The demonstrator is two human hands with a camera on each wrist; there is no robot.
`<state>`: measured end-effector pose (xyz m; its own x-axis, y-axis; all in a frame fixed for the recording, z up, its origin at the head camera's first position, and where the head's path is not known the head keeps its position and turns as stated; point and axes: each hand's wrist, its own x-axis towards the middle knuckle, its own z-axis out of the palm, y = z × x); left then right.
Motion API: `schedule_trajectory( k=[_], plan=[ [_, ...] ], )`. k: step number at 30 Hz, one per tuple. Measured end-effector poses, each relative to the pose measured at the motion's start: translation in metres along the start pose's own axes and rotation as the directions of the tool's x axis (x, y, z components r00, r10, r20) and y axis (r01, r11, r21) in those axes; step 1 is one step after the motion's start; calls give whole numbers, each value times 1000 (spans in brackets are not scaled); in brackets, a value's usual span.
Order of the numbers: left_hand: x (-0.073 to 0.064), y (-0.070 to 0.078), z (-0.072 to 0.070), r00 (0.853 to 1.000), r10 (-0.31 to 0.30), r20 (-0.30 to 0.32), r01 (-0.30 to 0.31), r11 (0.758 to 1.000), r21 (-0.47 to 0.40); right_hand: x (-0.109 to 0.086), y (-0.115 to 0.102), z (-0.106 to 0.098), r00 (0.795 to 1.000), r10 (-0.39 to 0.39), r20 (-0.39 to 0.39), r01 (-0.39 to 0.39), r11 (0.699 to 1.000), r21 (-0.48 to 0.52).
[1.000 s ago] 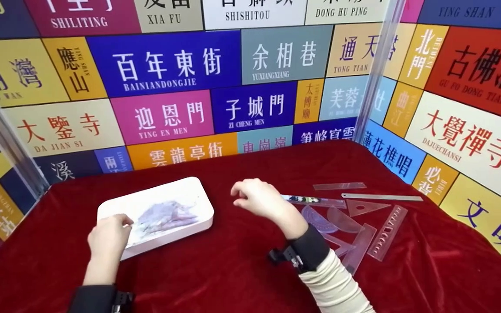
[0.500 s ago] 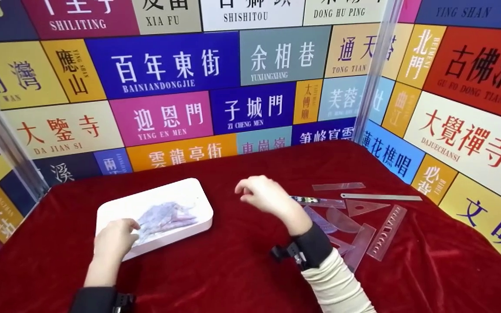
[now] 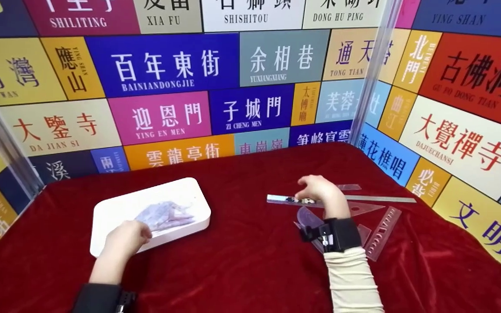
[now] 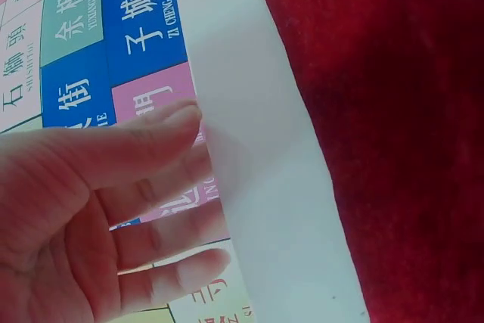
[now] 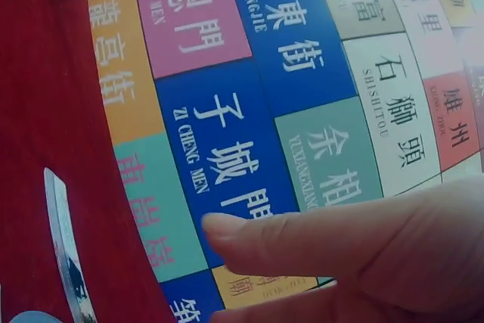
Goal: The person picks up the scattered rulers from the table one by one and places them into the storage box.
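My left hand (image 3: 128,239) hovers over the near edge of a white rounded box (image 3: 107,213), which bears a greyish-purple picture on top. In the left wrist view the thumb and fingers are spread loosely beside the box's pale side wall (image 4: 265,156); whether they touch it I cannot tell. My right hand (image 3: 324,193) is above a clear straight ruler with a printed pattern (image 3: 280,199), thumb and fingers apart with nothing visible between them. That ruler's end shows low at left in the right wrist view. Behind the right hand lies a steel ruler (image 3: 385,199).
Around the right hand lie a short clear ruler (image 3: 349,187), a clear set square (image 3: 365,208), a purple protractor (image 3: 308,216) and a ruler with cut-outs (image 3: 383,234). Red velvet (image 3: 242,261) covers the table. Walls of coloured sign panels (image 3: 163,65) close off the back and sides.
My right hand has moved right, from beside the box to over the printed ruler. The left hand has shifted slightly right and nearer along the box.
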<state>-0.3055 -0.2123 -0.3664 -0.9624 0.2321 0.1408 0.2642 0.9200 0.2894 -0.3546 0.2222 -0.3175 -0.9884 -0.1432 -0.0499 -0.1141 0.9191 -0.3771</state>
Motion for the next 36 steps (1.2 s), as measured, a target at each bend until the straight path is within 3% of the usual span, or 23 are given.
schedule_trajectory(
  k=[5,9,14,19,22,25,30,36],
  plan=[
    [4,2,0,999,-3,-33,6,998,65,12,-7,12,1000,-14,0,14,1000,-13],
    [7,5,1,999,10,-45,-6,996,89,17,-1,25,992,-9,124,23,993,-112],
    [4,5,-1,999,21,-33,-19,997,72,23,25,33,970,18,240,20,988,-156],
    [-3,4,-3,1000,17,15,-18,999,31,25,41,38,948,-21,318,96,970,-223],
    [-4,4,-4,999,2,37,-3,1000,10,27,41,39,950,-74,303,162,947,-276],
    [-3,5,-6,998,-12,54,12,1000,0,28,39,40,957,-77,281,162,942,-293],
    [-3,5,-7,997,-14,77,15,1000,-19,29,39,43,965,-23,260,103,948,-300],
    [-3,3,-6,996,-11,94,15,999,-45,30,44,46,970,49,237,2,978,-208]
  ],
)
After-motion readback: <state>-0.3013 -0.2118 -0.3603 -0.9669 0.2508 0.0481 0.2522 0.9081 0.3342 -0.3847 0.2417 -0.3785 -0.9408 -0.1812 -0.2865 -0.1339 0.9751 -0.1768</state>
